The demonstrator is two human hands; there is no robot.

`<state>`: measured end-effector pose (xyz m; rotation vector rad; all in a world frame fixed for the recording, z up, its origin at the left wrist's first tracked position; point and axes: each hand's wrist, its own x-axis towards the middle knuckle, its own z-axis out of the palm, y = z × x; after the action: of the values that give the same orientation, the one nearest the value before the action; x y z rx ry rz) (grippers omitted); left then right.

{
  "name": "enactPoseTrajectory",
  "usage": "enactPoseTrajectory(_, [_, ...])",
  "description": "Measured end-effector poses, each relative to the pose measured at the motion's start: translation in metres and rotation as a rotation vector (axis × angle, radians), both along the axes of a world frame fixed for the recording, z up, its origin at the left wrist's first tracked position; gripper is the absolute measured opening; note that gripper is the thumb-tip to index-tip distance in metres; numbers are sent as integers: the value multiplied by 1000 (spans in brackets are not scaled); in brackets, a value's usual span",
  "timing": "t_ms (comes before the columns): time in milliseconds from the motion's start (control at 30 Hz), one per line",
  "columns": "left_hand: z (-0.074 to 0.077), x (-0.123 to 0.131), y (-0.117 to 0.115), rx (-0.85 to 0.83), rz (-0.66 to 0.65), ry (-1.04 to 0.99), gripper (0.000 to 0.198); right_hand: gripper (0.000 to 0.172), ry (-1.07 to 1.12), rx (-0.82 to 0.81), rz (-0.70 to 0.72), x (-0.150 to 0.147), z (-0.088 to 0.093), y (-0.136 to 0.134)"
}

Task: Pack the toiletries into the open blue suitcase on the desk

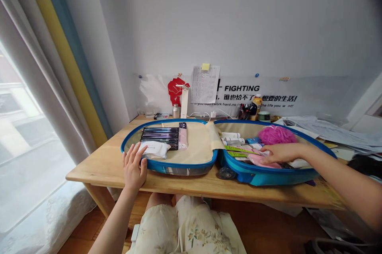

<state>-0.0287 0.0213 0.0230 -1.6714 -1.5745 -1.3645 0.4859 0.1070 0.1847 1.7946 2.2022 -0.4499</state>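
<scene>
A blue suitcase [185,167] lies opened flat on a wooden desk [101,162]. My left hand [133,166] rests open, fingers spread, on the near rim of the left half, beside a white packet [155,149] and a dark flat box [160,136]. My right hand [279,153] reaches into the right half with fingers flat on pink items [262,160], in front of a magenta bath pouf [277,134]. White tubes [231,137] and green packets [238,150] lie left of that hand.
Bottles and small jars [255,108] stand along the wall at the back of the desk, under a paper sheet [204,84] and a poster. Papers [331,130] pile at the right. Curtains [53,86] hang at the left.
</scene>
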Motion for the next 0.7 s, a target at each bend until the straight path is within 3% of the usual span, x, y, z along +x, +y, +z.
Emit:
enactPoseTrajectory(67, [-1,-1,1,3,-2,-1,47,86,12,7,28,-1,-2,-3])
enactPoseTrajectory(300, [-1,0,1,5,-12,-26,47,74,51,23,103,-5,-9,-4])
enactPoseTrajectory(567, [1,1,-1,3,-15,-25,48,83,1,50,7,15,-13,8])
enactPoseTrajectory(700, [0,1,0,13,-13,-10,47,77,-5,101,-5,21,-15,12])
